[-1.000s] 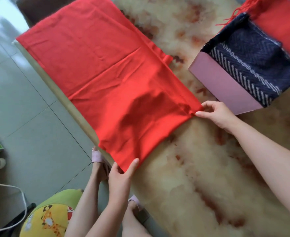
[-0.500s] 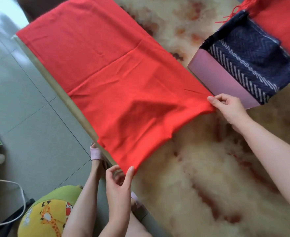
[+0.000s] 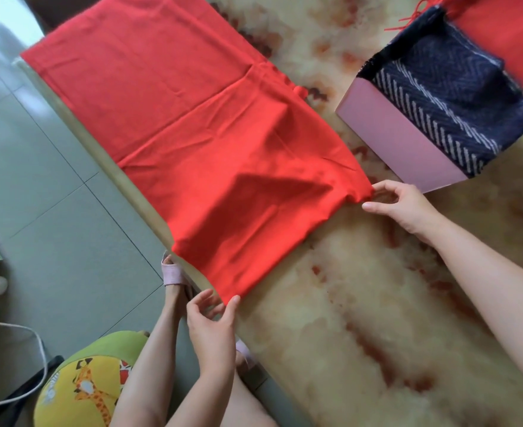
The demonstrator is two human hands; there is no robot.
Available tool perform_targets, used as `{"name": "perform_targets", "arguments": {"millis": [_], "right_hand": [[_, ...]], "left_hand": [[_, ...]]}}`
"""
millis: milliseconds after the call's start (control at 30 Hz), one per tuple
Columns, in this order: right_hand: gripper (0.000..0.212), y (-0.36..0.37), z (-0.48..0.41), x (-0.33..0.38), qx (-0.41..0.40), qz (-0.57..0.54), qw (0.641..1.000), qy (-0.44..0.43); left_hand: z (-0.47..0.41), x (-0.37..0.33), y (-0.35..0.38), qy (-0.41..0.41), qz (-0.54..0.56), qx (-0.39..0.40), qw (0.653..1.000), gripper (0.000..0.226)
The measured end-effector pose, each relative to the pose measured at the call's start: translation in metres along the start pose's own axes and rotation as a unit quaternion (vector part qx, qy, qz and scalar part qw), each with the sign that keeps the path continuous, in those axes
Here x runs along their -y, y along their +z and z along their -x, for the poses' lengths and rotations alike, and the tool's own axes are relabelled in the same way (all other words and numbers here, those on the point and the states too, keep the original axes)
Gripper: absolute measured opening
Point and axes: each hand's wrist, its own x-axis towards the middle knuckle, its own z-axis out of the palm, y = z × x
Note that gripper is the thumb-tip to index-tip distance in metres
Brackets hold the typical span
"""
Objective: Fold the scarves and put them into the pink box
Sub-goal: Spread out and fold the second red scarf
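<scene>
A red scarf (image 3: 192,124) lies spread along the table's left edge, folded over with a crease across its middle. My left hand (image 3: 212,325) pinches its near corner at the table edge. My right hand (image 3: 405,208) pinches the other near corner, just in front of the pink box (image 3: 399,140). A folded navy scarf with white stripes (image 3: 457,100) fills the box. Another red scarf with fringe (image 3: 506,32) lies behind the box at the top right.
The marbled cream and rust tabletop (image 3: 362,318) spreads to the right and near side. Below the table edge are a grey tiled floor (image 3: 38,195), a green and yellow stool (image 3: 84,386), a white cable (image 3: 23,331) and my feet in pink sandals (image 3: 171,272).
The near end of the red scarf has been tugged toward me and smoothed; my right hand shifted slightly right toward the box, and my left hand stayed on the near corner.
</scene>
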Motion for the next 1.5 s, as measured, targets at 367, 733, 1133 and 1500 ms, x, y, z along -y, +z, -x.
{"name": "perform_targets", "arguments": {"millis": [367,733,1133,1500], "right_hand": [[0.017,-0.002,0.004,0.015,-0.09,-0.187,0.978,-0.014],[0.013,-0.013,-0.009,0.015,-0.124,-0.266,0.956,-0.021],[0.01,-0.007,-0.004,-0.022,-0.009,-0.083,0.997,0.002],[0.013,-0.016,-0.002,-0.026,-0.049,-0.109,0.992,-0.044]], "left_hand": [[0.012,-0.01,-0.005,0.034,0.008,0.04,0.999,0.004],[0.021,-0.011,-0.002,0.075,-0.011,0.026,0.997,0.017],[0.037,0.015,0.007,0.009,-0.101,0.178,0.979,0.051],[0.041,0.01,0.001,0.045,-0.037,0.11,0.992,0.016]]}}
